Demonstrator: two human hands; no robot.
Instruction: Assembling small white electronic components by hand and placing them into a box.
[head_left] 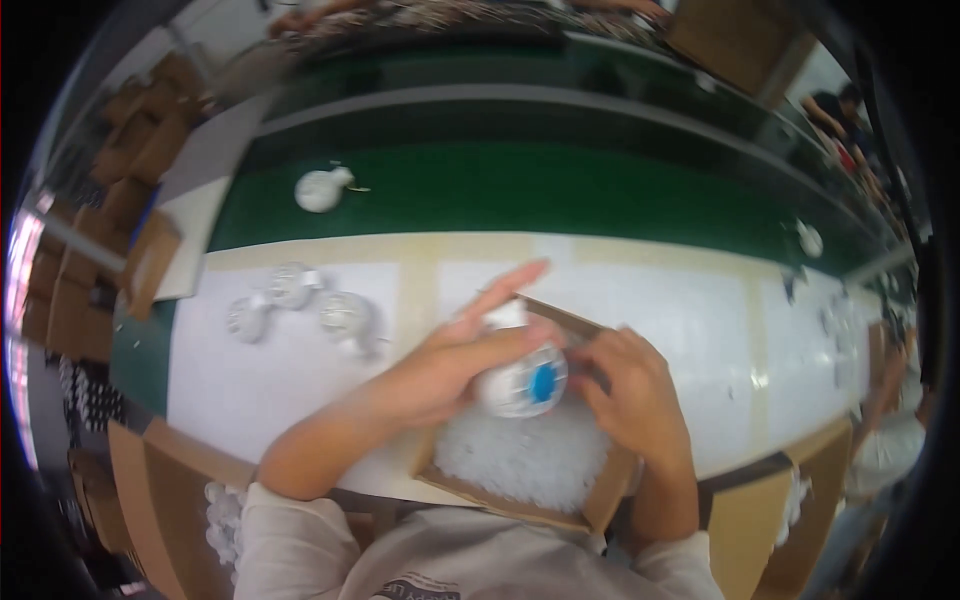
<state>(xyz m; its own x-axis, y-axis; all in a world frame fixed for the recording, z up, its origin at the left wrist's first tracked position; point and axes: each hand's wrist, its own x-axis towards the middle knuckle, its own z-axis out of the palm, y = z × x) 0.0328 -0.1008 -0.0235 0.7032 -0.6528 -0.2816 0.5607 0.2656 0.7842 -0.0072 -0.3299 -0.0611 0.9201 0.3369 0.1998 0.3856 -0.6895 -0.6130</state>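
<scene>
My left hand [462,365] is closed around a white, round, bulb-like part [500,395] with a blue disc [543,384] on its face. Its index finger points up and away, beside the part's narrow white end [508,315]. My right hand [630,385] is at the part's right side, fingers bent toward the thumb; whatever sits between them is blurred. Below both hands lies an open cardboard box [594,512] filled with small whitish translucent pieces [520,455]. Three similar white round parts [345,315] rest on the white tabletop to the left.
Beyond the white worktop [690,300] runs a green conveyor belt [560,190], carrying one white round part [320,190] at left and another [809,240] at right. Open cartons [180,500] flank me. Stacked brown boxes [140,140] stand far left. Other people [850,120] work at right.
</scene>
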